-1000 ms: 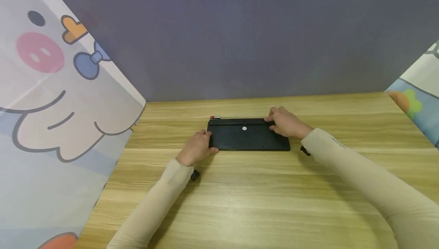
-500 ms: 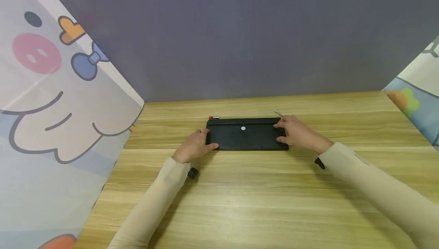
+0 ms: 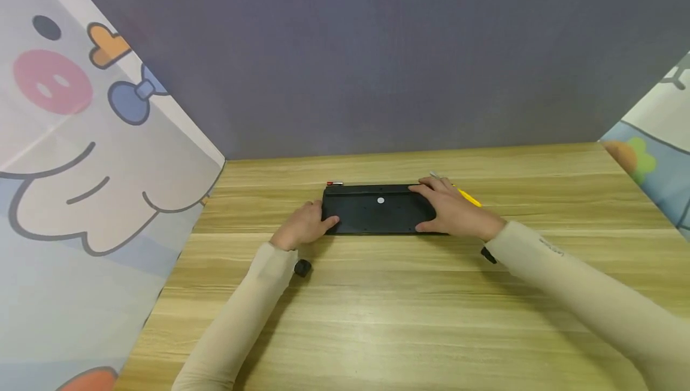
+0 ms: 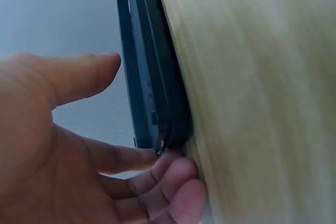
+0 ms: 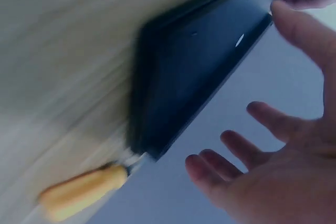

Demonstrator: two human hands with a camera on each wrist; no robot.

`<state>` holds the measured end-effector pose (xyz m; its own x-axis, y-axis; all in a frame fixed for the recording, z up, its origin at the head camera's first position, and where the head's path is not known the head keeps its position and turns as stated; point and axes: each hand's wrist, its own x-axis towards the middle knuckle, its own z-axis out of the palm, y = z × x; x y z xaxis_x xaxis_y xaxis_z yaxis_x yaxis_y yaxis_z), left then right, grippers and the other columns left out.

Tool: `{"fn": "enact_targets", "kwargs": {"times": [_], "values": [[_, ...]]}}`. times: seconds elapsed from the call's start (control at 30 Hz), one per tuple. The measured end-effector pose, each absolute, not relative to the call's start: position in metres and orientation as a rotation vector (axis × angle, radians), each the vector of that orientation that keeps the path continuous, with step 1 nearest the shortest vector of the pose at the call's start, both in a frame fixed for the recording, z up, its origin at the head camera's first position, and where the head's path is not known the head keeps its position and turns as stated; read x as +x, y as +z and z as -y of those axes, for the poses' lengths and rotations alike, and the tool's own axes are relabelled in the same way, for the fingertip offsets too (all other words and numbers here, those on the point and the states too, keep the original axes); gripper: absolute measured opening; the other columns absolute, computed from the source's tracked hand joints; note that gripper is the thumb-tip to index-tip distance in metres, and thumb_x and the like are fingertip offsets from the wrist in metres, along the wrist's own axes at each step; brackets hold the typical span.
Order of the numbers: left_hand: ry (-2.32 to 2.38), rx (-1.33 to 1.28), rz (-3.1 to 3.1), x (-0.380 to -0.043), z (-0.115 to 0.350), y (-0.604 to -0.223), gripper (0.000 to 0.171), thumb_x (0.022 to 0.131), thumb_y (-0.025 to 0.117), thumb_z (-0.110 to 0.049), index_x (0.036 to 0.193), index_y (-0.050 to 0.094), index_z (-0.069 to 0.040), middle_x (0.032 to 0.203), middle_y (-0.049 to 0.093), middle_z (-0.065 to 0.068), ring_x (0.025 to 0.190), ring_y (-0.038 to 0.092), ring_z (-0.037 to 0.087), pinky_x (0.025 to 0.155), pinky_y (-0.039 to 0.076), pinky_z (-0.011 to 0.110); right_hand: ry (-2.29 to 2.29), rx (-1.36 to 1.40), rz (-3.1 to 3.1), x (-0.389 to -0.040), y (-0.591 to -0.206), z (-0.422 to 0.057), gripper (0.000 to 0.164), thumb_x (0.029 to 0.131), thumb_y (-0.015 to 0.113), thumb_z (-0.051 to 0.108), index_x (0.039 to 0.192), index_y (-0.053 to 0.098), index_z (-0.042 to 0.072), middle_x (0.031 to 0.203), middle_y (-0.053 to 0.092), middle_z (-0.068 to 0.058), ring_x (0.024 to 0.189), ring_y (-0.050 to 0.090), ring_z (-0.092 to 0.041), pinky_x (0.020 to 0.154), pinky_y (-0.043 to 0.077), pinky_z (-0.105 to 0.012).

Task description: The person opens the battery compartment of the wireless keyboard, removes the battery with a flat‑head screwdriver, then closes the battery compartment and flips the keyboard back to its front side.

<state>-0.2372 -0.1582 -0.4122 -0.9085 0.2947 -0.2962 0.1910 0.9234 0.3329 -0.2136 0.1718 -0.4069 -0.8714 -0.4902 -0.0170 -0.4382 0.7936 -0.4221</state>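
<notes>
A black keyboard (image 3: 380, 214) lies underside up on the table, with a white round sticker on it. At its left end my left hand (image 3: 302, 225) rests with its fingertips against the edge. The left wrist view shows that thumb (image 4: 94, 74) straight and off the surface. Over the keyboard's right part, my right hand (image 3: 455, 211) is spread with the thumb apart from the fingers, gripping nothing. A screwdriver with a yellow handle (image 3: 469, 197) lies beyond the right hand, which hides its middle; its handle (image 5: 86, 192) also shows in the right wrist view.
A small red and silver battery (image 3: 335, 184) lies just behind the keyboard's back left corner. A grey wall (image 3: 377, 67) rises behind the wooden table (image 3: 377, 319). Cartoon-printed panels (image 3: 108, 199) stand at the left and right.
My right hand moved right off the keyboard's back edge, then back left over its right part. The screwdriver has come into sight beside it. The left hand has stayed at the left end.
</notes>
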Motion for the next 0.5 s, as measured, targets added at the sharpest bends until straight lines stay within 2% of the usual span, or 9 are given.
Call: {"fn": "enact_targets", "kwargs": {"times": [0.13, 0.2, 0.33, 0.5], "values": [[0.376, 0.369, -2.732, -0.24, 0.159, -0.416, 0.073, 0.098, 0.046, -0.045, 0.144, 0.028, 0.009, 0.144, 0.034, 0.026, 0.133, 0.031, 0.036, 0.105, 0.03, 0.046, -0.552, -0.802, -2.787, -0.228, -0.408, -0.146, 0.098, 0.072, 0.081, 0.043, 0.15, 0.028, 0.012, 0.149, 0.02, -0.018, 0.136, 0.014, -0.041, 0.103, 0.021, -0.061], [0.394, 0.371, -2.729, -0.241, 0.159, -0.417, 0.075, 0.097, 0.049, -0.046, 0.145, 0.027, 0.008, 0.143, 0.034, 0.026, 0.132, 0.033, 0.036, 0.104, 0.031, 0.046, -0.515, -0.798, -2.755, -0.233, -0.408, -0.136, 0.102, 0.071, 0.082, 0.044, 0.15, 0.026, 0.013, 0.15, 0.018, -0.018, 0.135, 0.017, -0.039, 0.103, 0.021, -0.06], [0.486, 0.372, -2.715, -0.242, 0.16, -0.417, 0.09, 0.089, 0.06, -0.05, 0.149, 0.02, 0.002, 0.145, 0.028, 0.025, 0.13, 0.035, 0.036, 0.102, 0.034, 0.046, -0.463, -0.759, -2.723, -0.238, -0.408, -0.124, 0.105, 0.07, 0.082, 0.045, 0.151, 0.023, 0.014, 0.151, 0.017, -0.018, 0.135, 0.017, -0.037, 0.105, 0.018, -0.059], [0.541, 0.452, -2.733, -0.243, 0.166, -0.414, 0.107, 0.077, 0.073, -0.052, 0.153, 0.011, -0.008, 0.148, 0.02, 0.022, 0.131, 0.031, 0.034, 0.101, 0.035, 0.046, -0.407, -0.745, -2.742, -0.242, -0.411, -0.123, 0.108, 0.068, 0.083, 0.048, 0.152, 0.022, 0.016, 0.151, 0.017, -0.017, 0.136, 0.015, -0.037, 0.105, 0.018, -0.058]]}}
